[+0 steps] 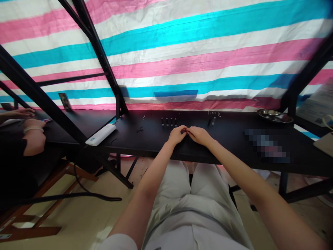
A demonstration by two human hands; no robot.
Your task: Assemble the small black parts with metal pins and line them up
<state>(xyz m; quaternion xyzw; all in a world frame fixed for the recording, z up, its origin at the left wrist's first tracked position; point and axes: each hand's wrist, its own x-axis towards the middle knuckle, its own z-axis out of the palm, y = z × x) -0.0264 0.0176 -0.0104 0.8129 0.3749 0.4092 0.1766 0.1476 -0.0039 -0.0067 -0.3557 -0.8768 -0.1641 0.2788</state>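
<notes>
Over the front part of the black table [153, 139], my left hand [178, 134] and my right hand [199, 135] meet fingertip to fingertip. Both are closed in a pinch, and whatever sits between the fingers is too small and covered to make out. Just beyond my left hand stand several small dark cylinders with pale ends [167, 122] in a row. Past my right hand are a dark cylinder [209, 122] and a clear-looking one [213, 121], with a row of tiny pale pieces [214, 113] behind them.
A white oblong case [101, 134] lies at the table's left end, near small dark strips [140, 129]. At the right are a shiny metal dish [275, 116] and a blurred-out item [267, 146]. Black metal posts [101, 55] frame the table. Another person's arm [34, 135] shows at far left.
</notes>
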